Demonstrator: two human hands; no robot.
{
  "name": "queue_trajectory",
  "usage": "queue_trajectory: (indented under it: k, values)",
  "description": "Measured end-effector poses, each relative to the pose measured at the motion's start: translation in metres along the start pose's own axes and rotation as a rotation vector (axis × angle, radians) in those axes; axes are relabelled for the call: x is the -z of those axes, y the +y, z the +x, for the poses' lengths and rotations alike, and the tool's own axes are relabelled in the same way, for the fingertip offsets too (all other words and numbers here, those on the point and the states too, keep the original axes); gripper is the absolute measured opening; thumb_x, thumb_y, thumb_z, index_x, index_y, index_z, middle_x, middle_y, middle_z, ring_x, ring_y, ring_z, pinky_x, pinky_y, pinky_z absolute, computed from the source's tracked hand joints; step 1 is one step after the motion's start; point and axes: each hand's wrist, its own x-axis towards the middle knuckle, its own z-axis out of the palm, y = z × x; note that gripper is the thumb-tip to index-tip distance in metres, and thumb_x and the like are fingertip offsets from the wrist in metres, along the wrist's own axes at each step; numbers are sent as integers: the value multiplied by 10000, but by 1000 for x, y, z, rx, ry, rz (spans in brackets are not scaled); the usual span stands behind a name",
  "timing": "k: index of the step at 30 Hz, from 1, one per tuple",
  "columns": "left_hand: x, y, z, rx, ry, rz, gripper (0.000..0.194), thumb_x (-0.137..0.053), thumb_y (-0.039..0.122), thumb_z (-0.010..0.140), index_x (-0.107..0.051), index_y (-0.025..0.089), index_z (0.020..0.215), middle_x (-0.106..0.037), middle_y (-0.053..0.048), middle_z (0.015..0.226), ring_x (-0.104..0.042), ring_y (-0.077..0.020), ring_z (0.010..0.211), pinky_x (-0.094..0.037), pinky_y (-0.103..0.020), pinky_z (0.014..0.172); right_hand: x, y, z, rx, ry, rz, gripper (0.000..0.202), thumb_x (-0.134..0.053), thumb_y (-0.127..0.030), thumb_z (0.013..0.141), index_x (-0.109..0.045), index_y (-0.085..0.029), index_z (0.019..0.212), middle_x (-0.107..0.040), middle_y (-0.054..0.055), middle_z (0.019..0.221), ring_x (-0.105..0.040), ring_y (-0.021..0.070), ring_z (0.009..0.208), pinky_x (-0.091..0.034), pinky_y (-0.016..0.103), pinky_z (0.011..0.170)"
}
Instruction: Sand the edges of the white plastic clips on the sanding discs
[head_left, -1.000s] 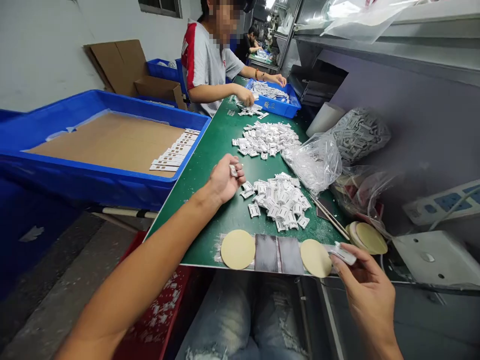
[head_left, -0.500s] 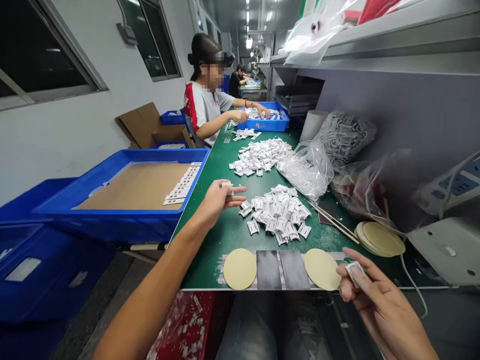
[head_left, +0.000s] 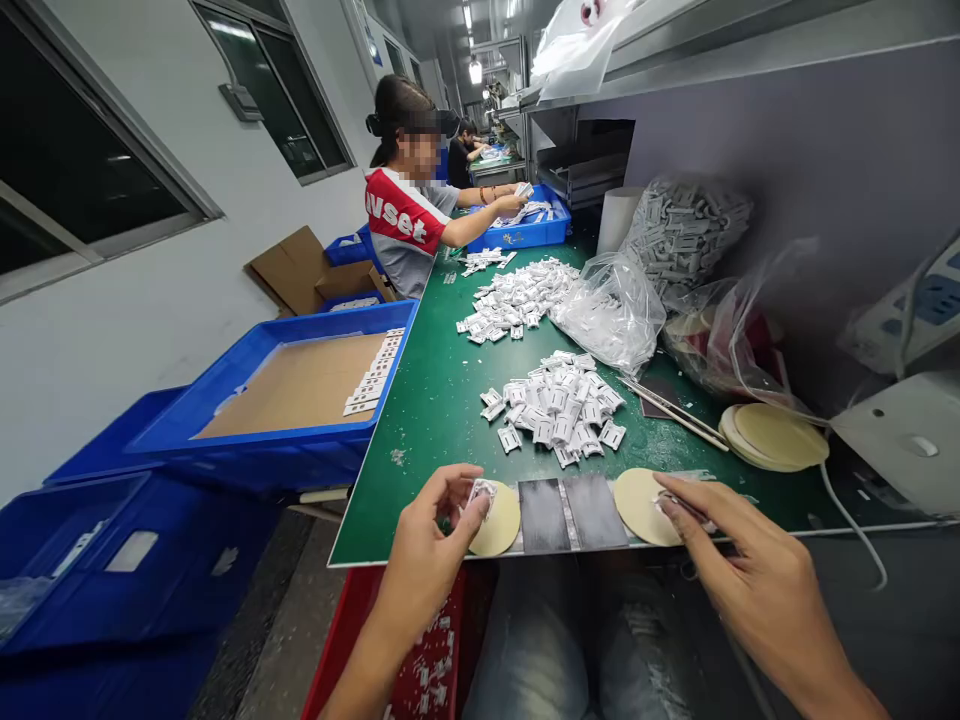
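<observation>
- Having been drawn away from the near parts pile (head_left: 559, 408), the left hand (head_left: 435, 525) is held at the left yellow disc (head_left: 502, 530), fingers clamped on a white part (head_left: 484, 490).
- In the right hand (head_left: 754, 560), a second part (head_left: 663, 500) is clamped by the fingers, now over the right disc (head_left: 636, 508).

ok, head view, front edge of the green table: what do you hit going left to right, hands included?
Left hand → left yellow disc → left dark grey pad → right dark grey pad → right yellow disc → right hand.
</observation>
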Motion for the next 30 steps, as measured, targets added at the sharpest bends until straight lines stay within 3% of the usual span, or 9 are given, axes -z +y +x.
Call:
queue_trajectory:
  k: [4, 6, 9, 12, 17, 21, 25, 28, 30]
  values:
    - [-9, 6, -16, 86, 25, -225, 315, -658, 439, 883, -666, 255, 1138, -689, -16, 902, -628, -161, 810, -488, -232, 706, -8, -25, -6, -463, -10, 516, 493, -756, -525, 774, -722, -275, 1197, -756, 68, 1017, -700, 203, 756, -590, 325, 724]
    - [-15, 7, -25, 112, 79, -261, 274, -679, 439, 863, -681, 247, 1058, -694, -18, 900, -641, -161, 806, -509, -230, 704, -14, -40, -6, -643, -80, 889, 505, -726, -508, 815, -681, -257, 1251, -743, 86, 1126, -721, 197, 820, -602, 319, 771]
    - [-23, 3, -40, 163, 178, -252, 260, -715, 439, 819, -686, 240, 983, -711, -27, 892, -671, -180, 800, -547, -251, 704, -21, -57, -3, -748, -158, 1269, 440, -590, -510, 920, -675, -227, 1245, -672, 114, 1313, -685, 247, 1119, -553, 392, 979]
    - [-29, -5, -53, 205, 176, -220, 254, -732, 445, 791, -694, 247, 947, -721, -23, 835, -682, -187, 729, -563, -265, 647, -24, -65, -3, -734, -190, 1367, 457, -469, -533, 974, -675, -225, 1242, -639, 109, 1368, -616, 262, 1248, -461, 452, 1099]
    - [-39, -10, -65, 241, 130, -201, 270, -745, 499, 745, -735, 280, 903, -742, -31, 825, -695, -221, 737, -586, -310, 647, -25, -72, -3, -682, -224, 1357, 503, -413, -567, 981, -656, -236, 1271, -609, 105, 1405, -580, 262, 1291, -407, 474, 1135]
    - [-44, -8, -70, 288, 116, -239, 309, -742, 540, 731, -761, 283, 902, -746, -43, 830, -688, -222, 685, -591, -329, 610, -27, -71, -8, -650, -206, 1317, 467, -484, -550, 960, -673, -237, 1252, -654, 101, 1303, -653, 231, 1117, -509, 396, 995]
    - [-49, -11, -78, 288, 155, -255, 292, -708, 563, 763, -768, 297, 868, -757, -71, 968, -711, -241, 715, -601, -351, 592, -41, -65, -31, -521, -391, 902, 321, -676, -475, 866, -735, -214, 1044, -606, -1, 739, -501, 102, 586, -441, 225, 573]
    - [-57, -23, -89, 199, 253, -176, 245, -691, 546, 790, -770, 315, 813, -766, -79, 962, -728, -286, 870, -621, -400, 729, -61, -58, -56, -262, -611, 514, 295, -696, -488, 827, -721, -201, 892, -552, -16, 688, -496, 112, 592, -380, 223, 537]
    - [-62, -33, -97, 148, 330, -132, 203, -685, 499, 812, -772, 317, 789, -774, -80, 936, -727, -295, 914, -613, -409, 781, -76, -49, -73, -71, -634, 340, 276, -602, -469, 899, -692, -209, 871, -591, -6, 703, -552, 126, 618, -399, 228, 559]
